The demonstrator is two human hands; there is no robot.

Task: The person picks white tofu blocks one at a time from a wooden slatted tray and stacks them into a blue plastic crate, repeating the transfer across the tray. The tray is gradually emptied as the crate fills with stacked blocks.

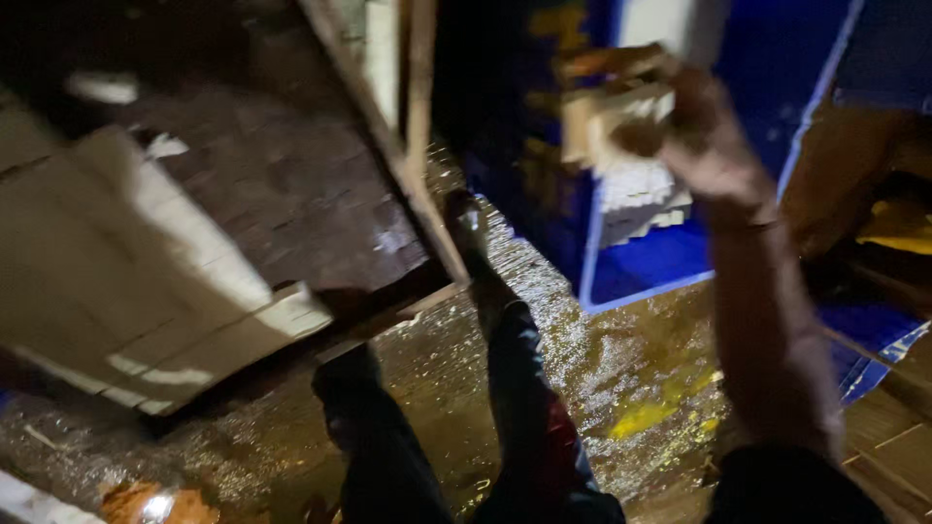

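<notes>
Far left: flattened cardboard sheets (126,291) lie on a dark wet floor (602,388), with a wooden frame (413,165) slanting down beside them. Centre: the person's legs in dark trousers (524,408), one shoe (466,228) forward near the frame's foot. Left hand not in view. Right hand (699,126) is raised, fingers closed around a pale blocky bundle (612,116), blurred, looks like wood or cardboard pieces, held up in front of a blue panel (757,58). Progress: bundle is lifted and in the air, not set down anywhere. Sheets on the floor look untouched.
</notes>
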